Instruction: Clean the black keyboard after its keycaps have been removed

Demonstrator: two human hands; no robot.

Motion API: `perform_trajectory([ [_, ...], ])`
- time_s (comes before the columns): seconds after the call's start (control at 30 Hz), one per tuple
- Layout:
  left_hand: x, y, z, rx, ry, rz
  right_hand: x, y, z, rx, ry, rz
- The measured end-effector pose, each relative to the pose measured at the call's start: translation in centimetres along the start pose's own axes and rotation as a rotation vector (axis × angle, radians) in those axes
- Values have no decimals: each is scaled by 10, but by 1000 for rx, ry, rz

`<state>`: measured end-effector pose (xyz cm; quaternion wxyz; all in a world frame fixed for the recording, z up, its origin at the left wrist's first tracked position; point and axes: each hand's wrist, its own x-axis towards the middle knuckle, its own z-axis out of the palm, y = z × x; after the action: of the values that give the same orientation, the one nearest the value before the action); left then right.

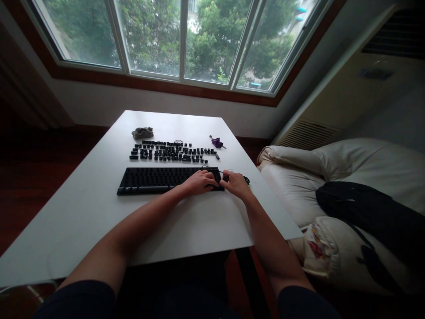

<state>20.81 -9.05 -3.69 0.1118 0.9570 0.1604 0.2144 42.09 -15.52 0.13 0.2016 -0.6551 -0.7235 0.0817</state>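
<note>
Dozens of keycaps (171, 152) lie loose behind the keyboard (149, 177), seemingly mostly bare; its right end looks unfinished. There the left hand (200, 181) rests, grip unclear; the right hand (235, 182) pinches a small dark thing (226, 178).

Keycaps (186, 158) lie behind the keyboard (156, 178) on the table (206, 223) — a cloth (142, 132), seemingly, behind them at left.

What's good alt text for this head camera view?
A person's left hand and right hand are at the right end of a black keyboard; rows of loose keycaps lie beyond it on a white table before a window.
</note>
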Motion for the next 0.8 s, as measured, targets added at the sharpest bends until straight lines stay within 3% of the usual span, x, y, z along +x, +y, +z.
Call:
perform_trajectory([
  [0.2, 1, 0, -1, -15, -11, -4, 1, 6, -4, 95, 18, 9],
  [0.37, 2, 0, -3, -15, -16, -17, 4, 12, -1, 190, 40, 117],
  [0.57, 3, -1, -5, -32, -23, -23, 11, 12, -7, 557, 158, 255],
  [0.8, 3, -1, -7, -62, -5, -19, 19, 8, -3, 438, 85, 244],
])
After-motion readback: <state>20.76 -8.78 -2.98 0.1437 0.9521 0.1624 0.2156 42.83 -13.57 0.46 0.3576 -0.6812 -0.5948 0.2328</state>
